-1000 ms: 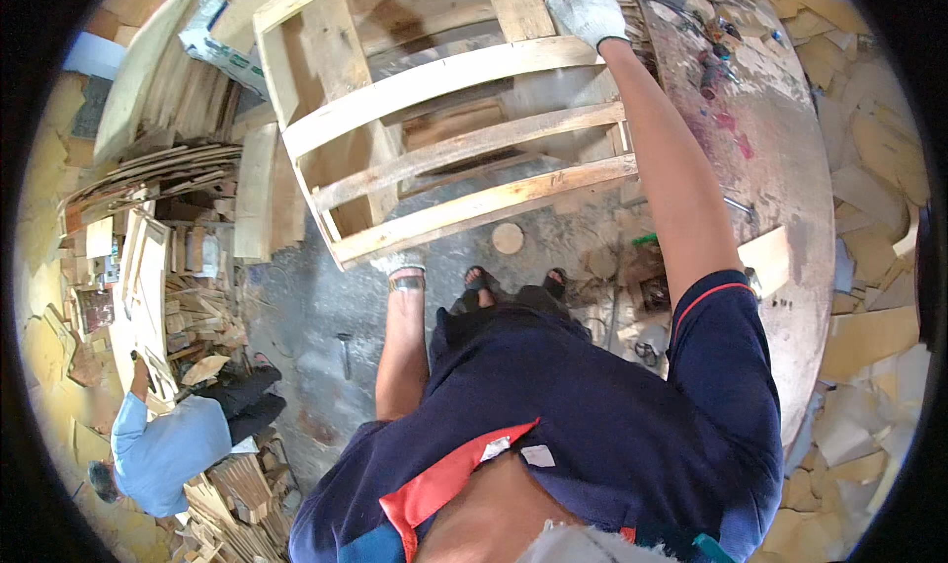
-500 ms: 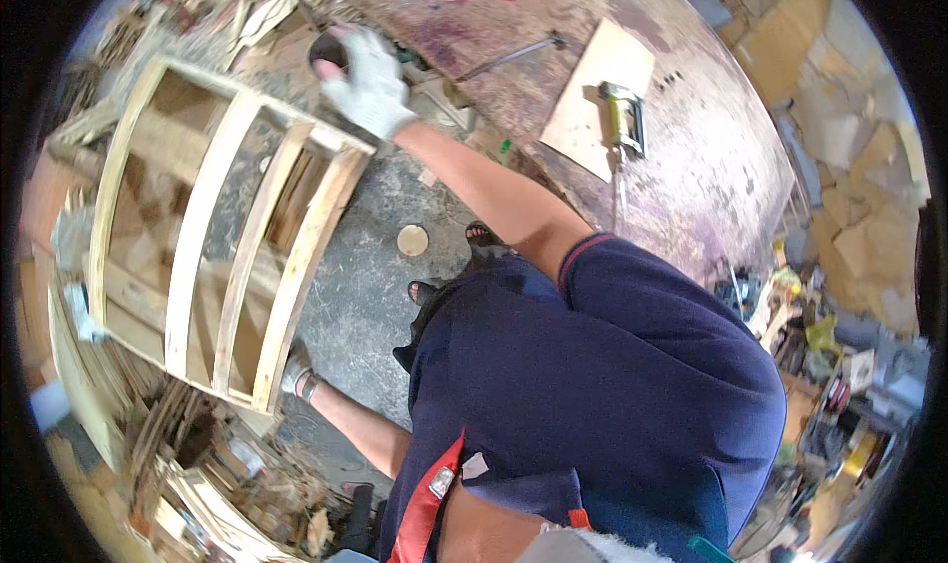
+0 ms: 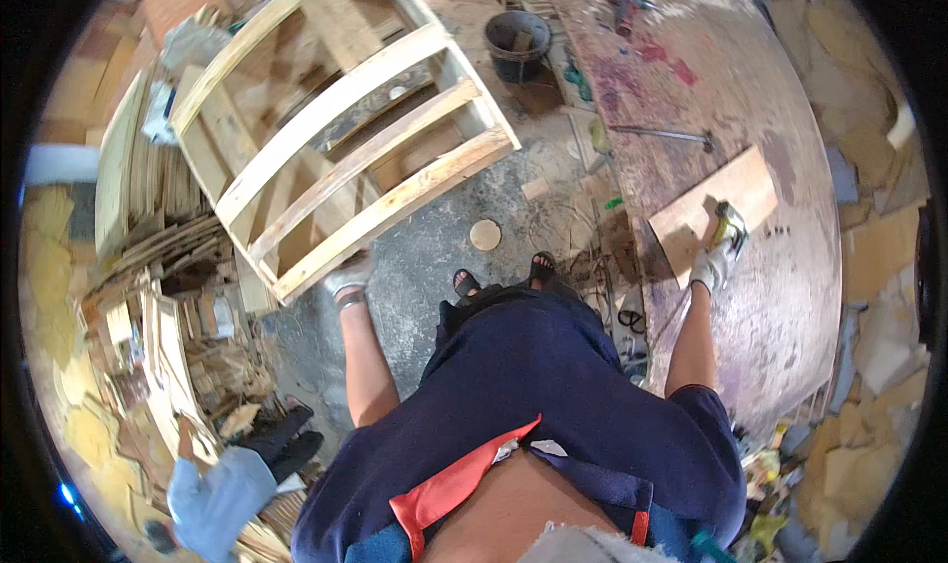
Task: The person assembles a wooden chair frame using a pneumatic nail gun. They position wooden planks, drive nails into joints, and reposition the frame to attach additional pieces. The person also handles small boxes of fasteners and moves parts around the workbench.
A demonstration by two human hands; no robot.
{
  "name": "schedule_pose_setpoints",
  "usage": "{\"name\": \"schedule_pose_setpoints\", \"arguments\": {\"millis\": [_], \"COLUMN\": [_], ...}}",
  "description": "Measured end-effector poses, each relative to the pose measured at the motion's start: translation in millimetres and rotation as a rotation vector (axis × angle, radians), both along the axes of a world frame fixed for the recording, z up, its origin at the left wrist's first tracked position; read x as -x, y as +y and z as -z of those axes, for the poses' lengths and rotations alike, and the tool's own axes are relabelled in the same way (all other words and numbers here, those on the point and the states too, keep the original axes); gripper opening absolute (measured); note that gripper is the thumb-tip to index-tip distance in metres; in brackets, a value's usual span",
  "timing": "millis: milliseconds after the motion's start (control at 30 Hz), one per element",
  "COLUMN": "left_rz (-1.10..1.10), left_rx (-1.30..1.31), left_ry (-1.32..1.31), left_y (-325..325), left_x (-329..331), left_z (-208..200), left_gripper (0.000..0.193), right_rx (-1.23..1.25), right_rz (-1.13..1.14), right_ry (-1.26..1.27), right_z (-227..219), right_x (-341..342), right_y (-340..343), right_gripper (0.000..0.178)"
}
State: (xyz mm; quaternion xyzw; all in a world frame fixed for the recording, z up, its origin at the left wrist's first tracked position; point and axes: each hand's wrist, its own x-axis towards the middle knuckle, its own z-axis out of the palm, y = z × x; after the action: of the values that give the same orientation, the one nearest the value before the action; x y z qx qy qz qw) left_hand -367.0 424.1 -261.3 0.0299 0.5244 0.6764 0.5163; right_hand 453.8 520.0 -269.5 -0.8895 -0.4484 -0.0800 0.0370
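Note:
My left hand (image 3: 348, 273), in a pale glove, is at the near rail of a wooden slatted frame (image 3: 341, 183). Motion smears its fingers, and the rail partly hides them. Curved pale slats run across the frame, which rests at the upper left. On the right, my gloved right hand (image 3: 713, 267) is closed around a yellow-green and black nail gun (image 3: 729, 227). Under the tool lies a light plywood board (image 3: 758, 183) on the stained worktable (image 3: 780, 316). A thin hose seems to trail from the gun past my wrist.
A dark bucket (image 3: 515, 64) stands beyond the frame's right corner. Across the worktable lies a thin metal rod (image 3: 662, 133). A round wooden disc (image 3: 485, 234) is on the floor. Scrap wood (image 3: 232, 365) is heaped at left, near another person in a light blue shirt (image 3: 222, 494).
My right hand has moved from beside the frame's far end, near the bucket, to the nail gun and taken hold of it. My left hand stays by the near rail. The view has swung round.

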Motion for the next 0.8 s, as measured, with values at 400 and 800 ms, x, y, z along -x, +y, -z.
{"name": "schedule_pose_setpoints", "arguments": {"millis": [400, 800], "left_rz": [-0.003, 0.047], "left_rx": [0.244, 0.107], "left_ry": [-0.653, -0.789], "left_y": [18.4, -49.2], "left_x": [-232.8, -212.5], "left_z": [-20.3, -15.9], "left_gripper": [0.056, 0.049], "right_rx": [-0.335, -0.306], "right_rz": [-0.065, 0.092], "right_ry": [0.441, 0.295], "right_z": [36.2, 52.4], "right_x": [-86.5, 14.1], "right_y": [-25.5, -43.4], "right_gripper": [0.062, 0.105]}}
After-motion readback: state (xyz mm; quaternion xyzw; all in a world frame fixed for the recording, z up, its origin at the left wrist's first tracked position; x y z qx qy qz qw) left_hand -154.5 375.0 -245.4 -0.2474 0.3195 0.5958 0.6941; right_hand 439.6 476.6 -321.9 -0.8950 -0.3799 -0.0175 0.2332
